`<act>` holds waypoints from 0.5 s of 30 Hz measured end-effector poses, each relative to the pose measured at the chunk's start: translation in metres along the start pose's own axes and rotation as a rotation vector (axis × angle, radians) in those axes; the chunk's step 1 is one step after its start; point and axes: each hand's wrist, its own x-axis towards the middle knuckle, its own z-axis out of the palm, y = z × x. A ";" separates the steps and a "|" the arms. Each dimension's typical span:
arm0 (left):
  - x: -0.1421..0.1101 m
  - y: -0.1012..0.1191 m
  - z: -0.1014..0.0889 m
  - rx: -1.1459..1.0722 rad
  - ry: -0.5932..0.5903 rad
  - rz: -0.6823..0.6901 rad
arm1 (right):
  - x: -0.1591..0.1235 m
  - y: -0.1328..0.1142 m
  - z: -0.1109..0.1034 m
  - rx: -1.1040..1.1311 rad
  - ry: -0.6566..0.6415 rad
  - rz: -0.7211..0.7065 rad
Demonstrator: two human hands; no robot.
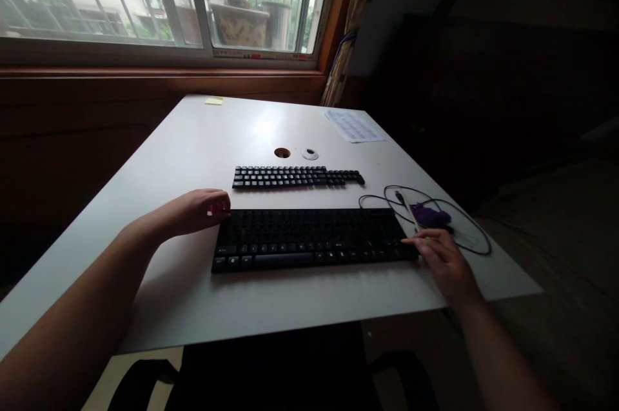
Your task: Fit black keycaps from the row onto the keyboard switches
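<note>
A black keyboard (285, 260) lies at the near side of the white desk. Its two front rows still carry keys, while most of the area behind them is bare of keycaps. My left hand (207, 206) is closed at the keyboard's back left corner, fingers bent against the edge. At the right end, my right hand (442, 259) has its fingers pinched together, with a thin white stick (410, 210) rising from them; a fingertip reaches over the keys. Behind the keyboard, loose black keycaps (280, 177) are laid out in rows.
A black cable (483, 237) loops on the right around a purple cloth (430, 214). Printed sheets (355, 126) and a yellow note (213, 101) lie farther back. A desk hole (282, 153) sits beside its round cover (310, 154). A dark chair (275, 366) stands at the front edge.
</note>
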 end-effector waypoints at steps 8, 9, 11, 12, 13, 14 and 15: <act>0.000 -0.001 0.000 -0.004 -0.006 -0.009 | -0.002 -0.009 0.002 -0.077 0.037 -0.129; 0.000 -0.001 0.000 -0.006 -0.008 -0.010 | -0.003 -0.011 0.002 -0.098 0.047 -0.163; 0.000 0.000 0.000 -0.009 -0.007 -0.012 | -0.004 -0.016 0.003 -0.141 0.085 -0.225; 0.000 0.000 0.000 -0.010 -0.006 -0.012 | -0.005 -0.017 0.003 -0.163 0.097 -0.251; 0.000 0.001 0.000 -0.011 -0.004 -0.010 | -0.005 -0.019 0.003 -0.186 0.100 -0.272; 0.000 0.001 0.000 -0.013 -0.001 -0.009 | -0.006 -0.020 0.003 -0.210 0.100 -0.288; 0.000 0.001 0.000 -0.013 0.003 -0.008 | -0.007 -0.020 0.003 -0.231 0.104 -0.300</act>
